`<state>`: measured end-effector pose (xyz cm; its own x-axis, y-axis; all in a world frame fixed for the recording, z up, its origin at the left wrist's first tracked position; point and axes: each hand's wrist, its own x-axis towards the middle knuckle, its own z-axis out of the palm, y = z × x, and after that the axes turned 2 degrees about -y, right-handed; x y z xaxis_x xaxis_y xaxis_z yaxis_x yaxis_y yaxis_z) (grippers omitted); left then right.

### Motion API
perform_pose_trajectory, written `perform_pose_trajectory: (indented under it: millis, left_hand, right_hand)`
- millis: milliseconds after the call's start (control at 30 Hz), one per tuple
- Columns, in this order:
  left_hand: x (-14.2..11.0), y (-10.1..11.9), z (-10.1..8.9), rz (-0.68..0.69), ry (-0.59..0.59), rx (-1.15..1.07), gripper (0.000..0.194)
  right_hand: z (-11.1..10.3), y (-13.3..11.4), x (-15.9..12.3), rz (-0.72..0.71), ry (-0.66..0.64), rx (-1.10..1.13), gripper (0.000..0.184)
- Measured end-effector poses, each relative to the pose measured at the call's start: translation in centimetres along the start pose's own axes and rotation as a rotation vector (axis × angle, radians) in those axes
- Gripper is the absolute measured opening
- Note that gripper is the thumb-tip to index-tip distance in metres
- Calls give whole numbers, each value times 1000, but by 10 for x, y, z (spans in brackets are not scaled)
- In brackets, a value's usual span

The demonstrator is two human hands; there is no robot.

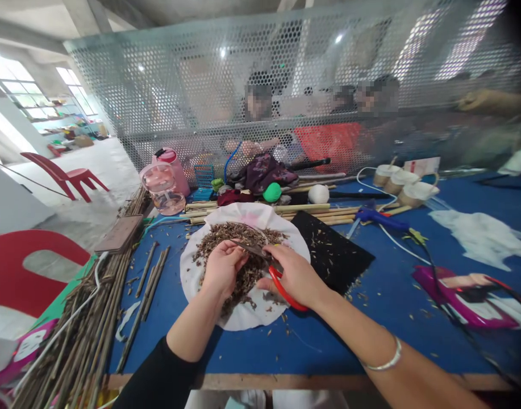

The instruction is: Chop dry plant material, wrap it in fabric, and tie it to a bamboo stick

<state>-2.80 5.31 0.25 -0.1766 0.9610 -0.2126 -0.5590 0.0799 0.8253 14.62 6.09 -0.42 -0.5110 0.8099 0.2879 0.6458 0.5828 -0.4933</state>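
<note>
My right hand point(292, 270) is closed around red-handled scissors point(288, 292). Their dark blades point left, toward the fingertips of my left hand point(224, 264). Those left fingers are pinched together, and what they hold is too small to make out. Both hands are above a round white cloth point(192, 267) heaped with brown dried plant bits point(245, 284). The cloth lies on a blue tabletop point(251, 352).
Bundled dry stalks point(94, 307) line the table's left edge, under a phone point(119, 233). Behind the cloth are bamboo sticks point(303, 208), a green ball point(272, 192) and a white ball point(319, 194). A blue glue gun point(382, 218) and black sheet point(328, 250) lie right. People sit beyond a perforated screen point(192, 96).
</note>
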Motion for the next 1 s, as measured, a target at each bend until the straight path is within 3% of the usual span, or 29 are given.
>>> perform_pose_trajectory:
  millis: [333, 600, 1000]
  left_hand:
    - [-2, 1, 2, 14, 48, -43, 38]
    - [3, -3, -3, 13, 63, -48, 27]
    - [-2, 3, -3, -12, 83, -68, 27]
  right_hand:
    - [3, -5, -1, 49, -12, 11, 68]
    - [3, -5, 0, 116, -74, 76, 49]
    - [0, -11, -1, 184, -158, 163, 40]
